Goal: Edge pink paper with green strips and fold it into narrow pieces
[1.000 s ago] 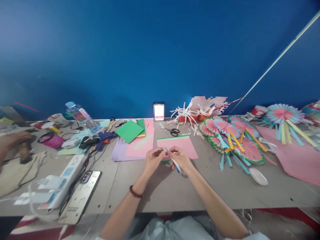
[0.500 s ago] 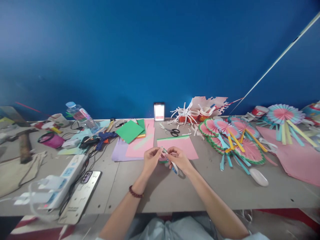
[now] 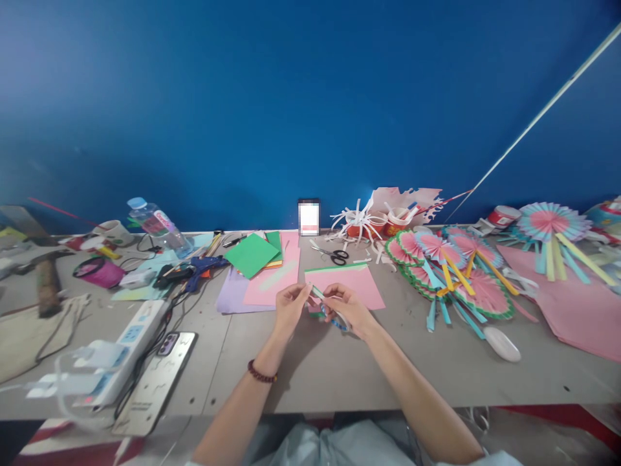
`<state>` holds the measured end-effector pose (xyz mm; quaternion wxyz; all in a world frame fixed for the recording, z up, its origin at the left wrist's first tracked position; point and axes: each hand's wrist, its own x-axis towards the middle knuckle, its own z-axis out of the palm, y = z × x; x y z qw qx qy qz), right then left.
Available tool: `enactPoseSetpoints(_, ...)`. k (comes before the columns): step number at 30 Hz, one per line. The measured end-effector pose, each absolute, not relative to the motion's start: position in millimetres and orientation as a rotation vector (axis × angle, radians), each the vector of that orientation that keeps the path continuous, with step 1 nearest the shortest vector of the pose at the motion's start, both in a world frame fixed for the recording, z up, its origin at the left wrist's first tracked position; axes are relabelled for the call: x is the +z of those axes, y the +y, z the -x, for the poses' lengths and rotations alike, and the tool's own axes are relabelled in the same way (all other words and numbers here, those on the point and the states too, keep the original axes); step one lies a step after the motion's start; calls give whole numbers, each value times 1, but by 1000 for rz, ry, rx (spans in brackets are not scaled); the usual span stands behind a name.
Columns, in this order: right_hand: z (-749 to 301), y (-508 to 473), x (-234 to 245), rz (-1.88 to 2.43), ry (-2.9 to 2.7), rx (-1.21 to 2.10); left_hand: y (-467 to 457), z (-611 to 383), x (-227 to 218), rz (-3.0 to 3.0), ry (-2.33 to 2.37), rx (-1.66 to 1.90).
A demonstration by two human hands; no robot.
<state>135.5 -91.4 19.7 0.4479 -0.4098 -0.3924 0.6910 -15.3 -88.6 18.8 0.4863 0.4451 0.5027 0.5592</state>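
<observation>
My right hand (image 3: 353, 312) grips a roll of tape (image 3: 342, 322), white with a blue-patterned core, over the front of a pink sheet (image 3: 361, 285) with green strips along its edges. A short pale length of tape (image 3: 317, 292) reaches from the roll toward my left hand (image 3: 292, 309). The thumb and forefinger of my left hand are pinched at the end of that length; the exact contact is too small to make out. Just beyond the pink sheet lie black-handled scissors (image 3: 336, 255), apart from both hands.
Green paper squares (image 3: 253, 255) lie on pink and purple sheets (image 3: 237, 294) to the left. Folded paper fans (image 3: 451, 259) and a white computer mouse (image 3: 502, 343) are at right. A power strip (image 3: 130, 349), a phone (image 3: 155, 388) and a hammer (image 3: 47, 285) occupy the left side.
My left hand has shifted slightly left, away from the right hand, and more of the pale tape shows between them. The roll has tilted a little in my right hand.
</observation>
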Motion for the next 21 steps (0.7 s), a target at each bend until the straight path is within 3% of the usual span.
enactPoseSetpoints(21,-137,-88,12,1096,-924,1671,-84,13,13,-1098,1077,1221)
